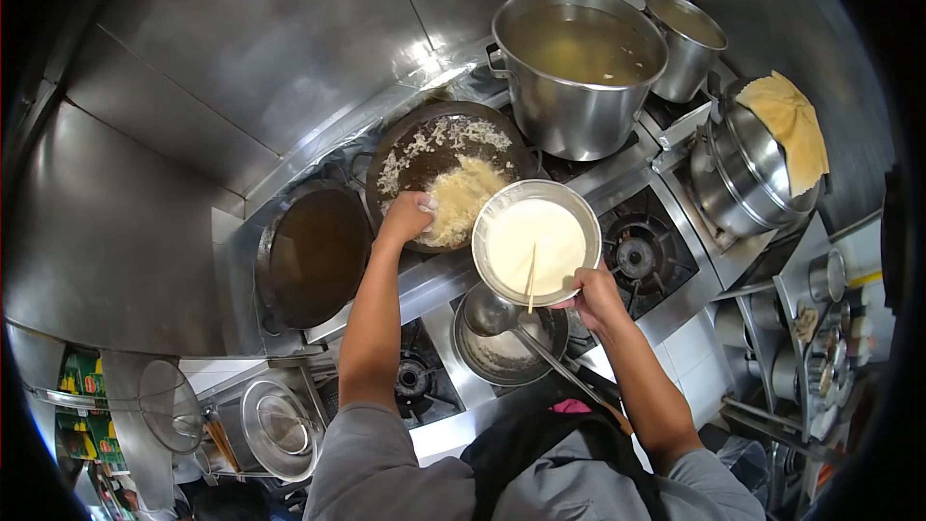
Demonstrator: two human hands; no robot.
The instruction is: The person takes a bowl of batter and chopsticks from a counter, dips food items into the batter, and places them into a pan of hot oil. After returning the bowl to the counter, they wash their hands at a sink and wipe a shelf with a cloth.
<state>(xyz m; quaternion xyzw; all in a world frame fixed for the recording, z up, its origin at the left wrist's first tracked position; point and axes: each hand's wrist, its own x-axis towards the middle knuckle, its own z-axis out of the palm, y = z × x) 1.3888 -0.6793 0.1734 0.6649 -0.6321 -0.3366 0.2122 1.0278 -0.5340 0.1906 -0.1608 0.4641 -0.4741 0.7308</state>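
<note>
My right hand point(598, 297) grips the rim of a metal bowl point(485, 267) of pale, creamy batter point(526, 232). A pair of chopsticks point(532, 270) leans in the batter. The bowl is held beside the large wok point(386, 145), overlapping its near right edge in view. In the wok, pale yellow frothy bits point(463, 195) float in dark oil, with whiter crumbs along the far side. My left hand point(409, 216) is over the wok's near left edge, close to the froth. Its fingers are closed, with something whitish at the tips that I cannot make out.
A second wok point(316, 256) of dark oil stands left. Behind are a large stockpot point(569, 116) and a smaller pot point(687, 58). A ladle point(494, 312) rests over a pan point(511, 367) in front of me. Right are a burner point(635, 256) and a cloth-topped steamer point(738, 183).
</note>
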